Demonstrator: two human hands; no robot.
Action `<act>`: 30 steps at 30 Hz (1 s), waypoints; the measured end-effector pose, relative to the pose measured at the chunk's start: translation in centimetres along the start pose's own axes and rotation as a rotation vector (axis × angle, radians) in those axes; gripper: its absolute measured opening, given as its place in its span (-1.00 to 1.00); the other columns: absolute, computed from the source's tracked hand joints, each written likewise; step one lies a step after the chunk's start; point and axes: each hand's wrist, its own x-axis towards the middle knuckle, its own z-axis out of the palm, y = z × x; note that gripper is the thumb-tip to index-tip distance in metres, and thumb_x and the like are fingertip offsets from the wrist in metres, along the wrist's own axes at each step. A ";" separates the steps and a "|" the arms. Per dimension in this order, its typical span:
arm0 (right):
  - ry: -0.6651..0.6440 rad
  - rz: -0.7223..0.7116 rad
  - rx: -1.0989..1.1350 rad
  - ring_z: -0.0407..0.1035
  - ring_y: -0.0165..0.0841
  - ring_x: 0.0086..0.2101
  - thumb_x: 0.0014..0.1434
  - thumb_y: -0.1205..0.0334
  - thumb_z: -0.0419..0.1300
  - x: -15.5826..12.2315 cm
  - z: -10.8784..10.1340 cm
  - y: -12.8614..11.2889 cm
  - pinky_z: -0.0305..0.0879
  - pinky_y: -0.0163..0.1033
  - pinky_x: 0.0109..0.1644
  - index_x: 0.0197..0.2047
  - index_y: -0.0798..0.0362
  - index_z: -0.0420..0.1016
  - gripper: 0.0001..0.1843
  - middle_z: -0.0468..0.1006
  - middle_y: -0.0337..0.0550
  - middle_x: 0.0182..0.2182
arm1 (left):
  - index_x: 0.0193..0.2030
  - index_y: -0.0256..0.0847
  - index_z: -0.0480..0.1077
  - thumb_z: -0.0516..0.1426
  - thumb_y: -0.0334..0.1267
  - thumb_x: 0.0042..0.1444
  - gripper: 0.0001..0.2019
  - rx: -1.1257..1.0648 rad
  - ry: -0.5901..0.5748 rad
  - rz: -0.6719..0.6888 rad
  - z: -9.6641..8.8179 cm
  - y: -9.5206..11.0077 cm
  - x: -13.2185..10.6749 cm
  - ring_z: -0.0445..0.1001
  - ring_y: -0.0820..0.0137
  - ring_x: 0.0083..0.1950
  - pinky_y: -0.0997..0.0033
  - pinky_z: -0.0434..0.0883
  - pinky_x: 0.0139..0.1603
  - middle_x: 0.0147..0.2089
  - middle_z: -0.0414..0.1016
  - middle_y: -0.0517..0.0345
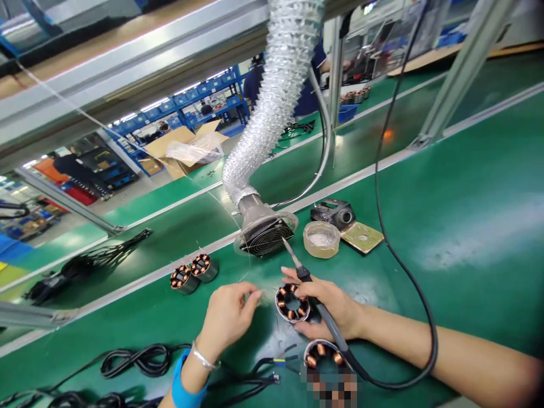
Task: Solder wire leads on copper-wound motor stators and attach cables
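Note:
My right hand (335,303) holds a soldering iron (326,314), its tip pointing up and left. The same hand's fingers also grip the rim of a motor stator (293,303) with copper coils. Left of that stator, my left hand (232,311) pinches thumb and forefinger together on what looks like a thin wire, blurred at the fingertips. Another thin strand hangs from above towards this hand. A second stator (322,356) lies below my right hand, partly pixelated. Two more stators (204,267) stand together behind my left hand.
A fume extractor hood (266,229) on a silver flexible duct (276,90) hangs over the green bench. Behind the iron are a round tub (321,239), an iron stand (334,212) and a sponge (362,237). Black cables (136,360) lie front left; the iron's cord (378,170) loops at right.

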 end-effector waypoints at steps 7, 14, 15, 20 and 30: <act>0.045 0.003 -0.087 0.24 -0.11 0.23 0.07 0.25 0.34 -0.4 0.0 -0.2 0.36 -0.02 0.20 0.14 0.02 0.15 -0.37 0.42 0.15 0.13 | -0.51 -0.24 0.30 0.13 0.14 0.05 -0.57 -0.808 -0.292 -0.062 1.2 0.9 2.0 -0.04 0.54 -0.57 0.50 -0.04 -0.52 -0.61 0.09 0.34; 0.056 0.006 -0.158 0.32 -0.12 0.17 0.06 0.22 0.33 -0.2 -0.1 -0.6 0.41 -0.06 0.14 0.09 0.06 0.20 -0.43 0.43 0.21 0.12 | -0.57 -0.25 0.29 0.22 0.22 -0.07 -0.49 -0.709 -0.240 -0.188 2.2 1.3 0.4 -0.11 0.57 -0.56 0.49 -0.11 -0.53 -0.64 -0.04 0.40; 0.060 0.001 -0.166 0.34 -0.12 0.15 0.06 0.21 0.33 -0.1 -0.1 -0.6 0.42 -0.06 0.13 0.08 0.06 0.21 -0.44 0.43 0.22 0.12 | -0.56 -0.26 0.32 0.28 0.15 -0.10 -0.53 -0.582 -0.233 -0.168 1.9 1.3 -0.4 -0.09 0.56 -0.54 0.48 -0.11 -0.52 -0.63 -0.02 0.40; 0.089 -0.023 -0.189 0.43 -0.15 0.06 0.08 0.17 0.32 -0.2 0.0 -0.3 0.46 -0.08 0.07 0.08 0.05 0.22 -0.45 0.38 0.25 0.16 | -0.51 -0.28 0.38 0.11 0.10 0.15 -0.55 -0.452 -0.157 -0.125 1.3 0.9 -1.5 -0.04 0.52 -0.53 0.46 -0.08 -0.50 -0.62 0.01 0.35; 0.108 -0.058 -0.233 0.46 -0.16 0.01 0.10 0.15 0.31 -0.1 -0.1 -0.5 0.48 -0.11 0.05 0.05 0.09 0.25 -0.50 0.48 0.23 0.04 | -0.40 -0.34 0.48 0.28 0.22 -0.10 -0.47 -0.781 -0.284 -0.197 2.5 -0.3 -0.8 -0.17 0.58 -0.58 0.48 -0.18 -0.56 -0.68 -0.09 0.45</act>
